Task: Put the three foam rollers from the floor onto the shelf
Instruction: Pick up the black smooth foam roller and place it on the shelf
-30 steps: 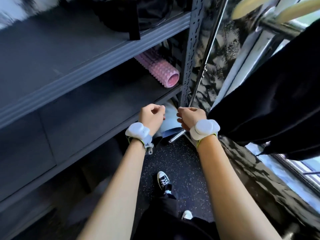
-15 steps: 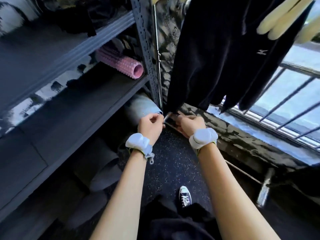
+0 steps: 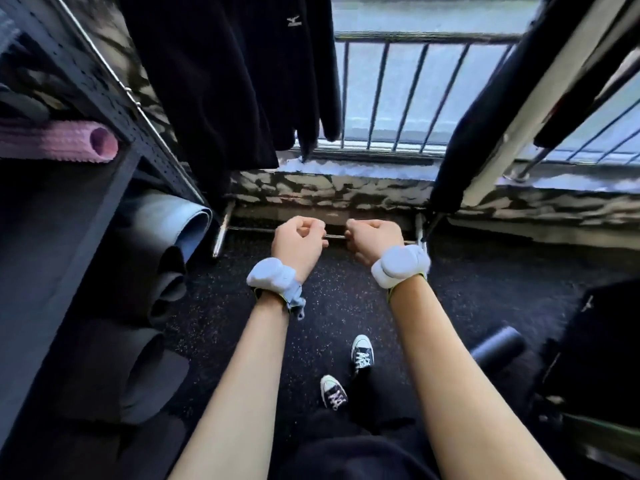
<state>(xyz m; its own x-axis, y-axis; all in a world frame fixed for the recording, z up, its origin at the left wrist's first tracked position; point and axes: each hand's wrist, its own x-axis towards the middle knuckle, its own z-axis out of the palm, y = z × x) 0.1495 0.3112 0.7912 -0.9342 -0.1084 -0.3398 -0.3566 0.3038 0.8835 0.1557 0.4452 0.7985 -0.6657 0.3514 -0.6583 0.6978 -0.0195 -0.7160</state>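
A pink ridged foam roller (image 3: 59, 142) lies on the dark shelf (image 3: 65, 216) at the left, its open end toward me. A black foam roller (image 3: 498, 346) lies on the speckled floor at the lower right, beside my right forearm. My left hand (image 3: 299, 242) and my right hand (image 3: 372, 239) are both held out in front of me as loose fists with nothing in them. They hover side by side above the floor, in front of a low metal bar. Each wrist wears a white band.
Rolled mats, one pale blue (image 3: 173, 220) and darker ones (image 3: 138, 372), lie under the shelf at the left. Black clothes (image 3: 235, 71) hang from a rack ahead. A window with a railing (image 3: 398, 95) is behind. A dark object (image 3: 602, 358) stands at the right. My shoes (image 3: 362, 351) are below.
My view has swung right, from the shelf toward the window and floor. The black roller has come into view at the lower right. Both hands stay closed and together.
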